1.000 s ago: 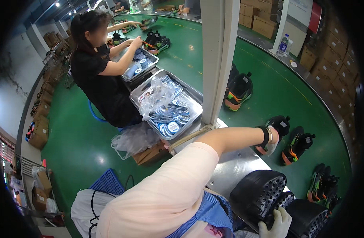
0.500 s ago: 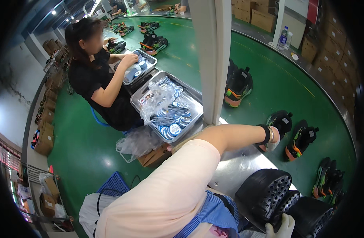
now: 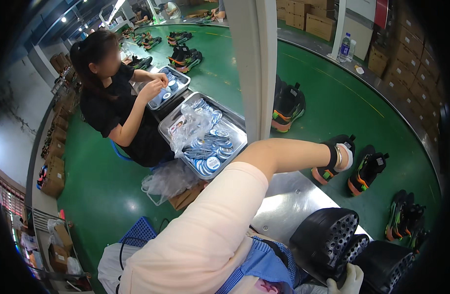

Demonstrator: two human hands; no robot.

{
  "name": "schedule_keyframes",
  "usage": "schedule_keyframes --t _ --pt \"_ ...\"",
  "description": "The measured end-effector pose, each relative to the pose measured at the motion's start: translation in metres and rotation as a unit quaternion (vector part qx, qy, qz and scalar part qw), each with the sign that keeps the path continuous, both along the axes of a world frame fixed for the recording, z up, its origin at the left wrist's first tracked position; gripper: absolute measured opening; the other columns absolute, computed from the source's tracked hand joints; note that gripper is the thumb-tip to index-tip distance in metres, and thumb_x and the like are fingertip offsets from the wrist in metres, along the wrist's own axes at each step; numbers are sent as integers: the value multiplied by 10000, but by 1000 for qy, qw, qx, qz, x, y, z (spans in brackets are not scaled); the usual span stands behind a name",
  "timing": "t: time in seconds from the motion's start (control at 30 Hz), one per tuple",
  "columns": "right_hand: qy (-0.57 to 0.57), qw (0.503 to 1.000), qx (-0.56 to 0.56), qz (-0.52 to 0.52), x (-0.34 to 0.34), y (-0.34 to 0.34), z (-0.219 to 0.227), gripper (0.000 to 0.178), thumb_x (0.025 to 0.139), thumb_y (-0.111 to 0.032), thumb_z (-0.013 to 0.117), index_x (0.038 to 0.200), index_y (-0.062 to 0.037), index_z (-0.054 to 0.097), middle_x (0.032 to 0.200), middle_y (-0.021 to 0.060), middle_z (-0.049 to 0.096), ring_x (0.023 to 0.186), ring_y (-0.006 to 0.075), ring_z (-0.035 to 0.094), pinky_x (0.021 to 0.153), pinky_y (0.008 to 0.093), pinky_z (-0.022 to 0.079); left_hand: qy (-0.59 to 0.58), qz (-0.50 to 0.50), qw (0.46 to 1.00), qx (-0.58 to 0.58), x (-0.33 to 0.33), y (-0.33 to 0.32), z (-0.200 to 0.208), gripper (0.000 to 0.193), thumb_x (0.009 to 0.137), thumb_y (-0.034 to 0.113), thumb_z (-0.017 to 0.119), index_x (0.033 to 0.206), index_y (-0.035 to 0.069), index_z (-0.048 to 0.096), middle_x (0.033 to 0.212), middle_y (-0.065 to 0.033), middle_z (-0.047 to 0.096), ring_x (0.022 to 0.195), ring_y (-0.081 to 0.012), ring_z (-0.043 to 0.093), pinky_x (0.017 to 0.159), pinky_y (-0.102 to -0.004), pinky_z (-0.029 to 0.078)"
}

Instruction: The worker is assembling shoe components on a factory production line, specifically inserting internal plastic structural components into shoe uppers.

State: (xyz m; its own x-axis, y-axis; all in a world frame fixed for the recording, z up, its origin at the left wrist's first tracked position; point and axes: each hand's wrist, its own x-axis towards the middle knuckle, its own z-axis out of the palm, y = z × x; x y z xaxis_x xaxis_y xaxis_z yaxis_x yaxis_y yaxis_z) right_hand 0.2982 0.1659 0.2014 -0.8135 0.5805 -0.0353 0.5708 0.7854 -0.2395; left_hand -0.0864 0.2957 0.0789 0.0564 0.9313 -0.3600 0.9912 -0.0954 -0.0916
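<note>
Left hand is now nearer the black shoe's heel.
Shoe is on green surface, beside metal table's edge; left grip I cannot tell; right hand bends its fingers against black block.

A stained pale wall stands beyond the green floor, a strip light overhead.

Bottle near brown cartons — blue basket, lower left.

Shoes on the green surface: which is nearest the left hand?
The shoe partly hidden by the left hand, its orange-trimmed end showing below; that hand leaves the other shoes uncovered.
</note>
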Motion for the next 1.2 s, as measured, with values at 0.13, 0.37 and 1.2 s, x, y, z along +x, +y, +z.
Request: schedule_keyframes --t 0.13,0.37,1.2 --pt "-3 1000 -14 -10 1 5 0 617 730 -202 831 1269 -49 574 1195 200 562 1129 368 538 979 424 442 48 11 998 33 -10 6 -32 362 875 261 569 1174 102 694 1188 -123 674 1063 -263 647 943 -430 490" --pt "-10 999 -30 -14 5 8 4 605 739 -183 823 1268 -38 566 1192 214 559 1121 382 534 974 428 444 124 -14 990 65 -3 10 -55 341 924 220 522 1197 88 677 1185 -121 660 1052 -286 627 957 -438 479" --pt "104 992 -13 -63 -14 -7 -7 472 599 -239 826 986 -61 622 961 98 615 864 313 594 758 404 499 97 -70 992 -50 -48 -23 -11 212 834 168 581 922 51 735 899 -176 706 882 -340 687 793 -388 538"
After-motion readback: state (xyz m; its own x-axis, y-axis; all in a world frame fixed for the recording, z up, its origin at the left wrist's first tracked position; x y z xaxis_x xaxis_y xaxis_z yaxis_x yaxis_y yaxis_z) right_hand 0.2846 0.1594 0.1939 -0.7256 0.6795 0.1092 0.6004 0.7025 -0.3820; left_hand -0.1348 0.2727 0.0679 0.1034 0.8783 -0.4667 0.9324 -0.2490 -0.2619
